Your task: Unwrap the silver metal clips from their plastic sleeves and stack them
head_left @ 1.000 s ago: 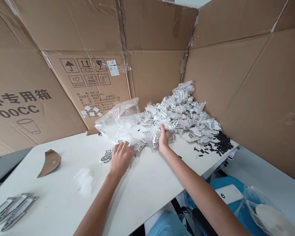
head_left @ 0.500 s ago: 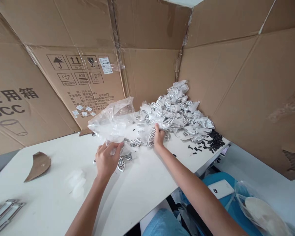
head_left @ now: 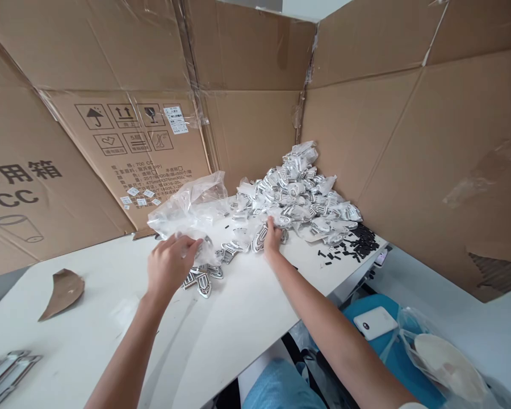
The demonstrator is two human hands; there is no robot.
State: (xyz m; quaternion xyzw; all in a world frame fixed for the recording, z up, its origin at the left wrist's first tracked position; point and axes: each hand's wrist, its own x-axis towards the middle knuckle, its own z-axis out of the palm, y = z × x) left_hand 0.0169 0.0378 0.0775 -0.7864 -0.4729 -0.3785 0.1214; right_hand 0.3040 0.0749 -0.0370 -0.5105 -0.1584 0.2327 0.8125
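My left hand [head_left: 172, 266] is closed in a pinch on a small clear plastic bag [head_left: 204, 250], above the near left end of the heap. Below it, several bare silver ornamental metal pieces [head_left: 203, 284] with dark engraved patterns lie on the white table. My right hand [head_left: 273, 237] is wrapped round a patterned silver metal piece [head_left: 259, 237], its fingers partly hidden behind it. Beyond both hands rises a big pile of bagged silver pieces [head_left: 296, 190]. A large, crumpled clear plastic bag [head_left: 191, 201] lies left of the pile.
Small black parts [head_left: 361, 241] are scattered at the table's right edge. Cardboard walls [head_left: 251, 130] enclose the back. A torn cardboard scrap [head_left: 65, 291] and silver frames [head_left: 8, 372] lie on the left. Beside the table, a white phone [head_left: 375, 322] rests on a blue stool [head_left: 366, 307].
My left hand has drawn left and slightly up with the plastic, leaving more of the bare silver pieces showing below it. My right hand keeps its grip; the whole view has shifted slightly.
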